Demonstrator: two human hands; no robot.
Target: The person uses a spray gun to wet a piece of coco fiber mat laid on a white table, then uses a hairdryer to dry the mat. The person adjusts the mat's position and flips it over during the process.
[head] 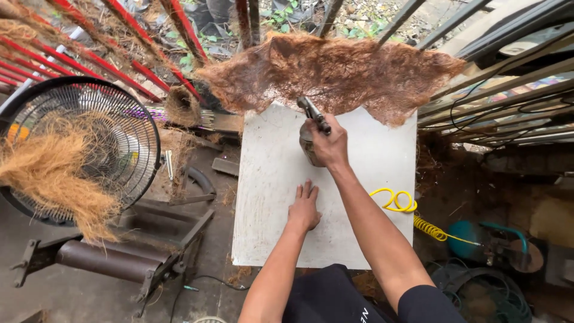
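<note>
We grip the spray gun [312, 128] in our closed right hand [329, 143], just near of the coir sheet [335, 75] at the board's [269, 179] far edge; our left hand [304, 208] lies flat, fingers [306, 190] extended, empty.

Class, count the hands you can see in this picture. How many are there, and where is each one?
2. The left hand lies flat on the white board, near its middle. The right hand is higher up, gripping a spray gun just below the brown fibre sheet. No others show.
</note>
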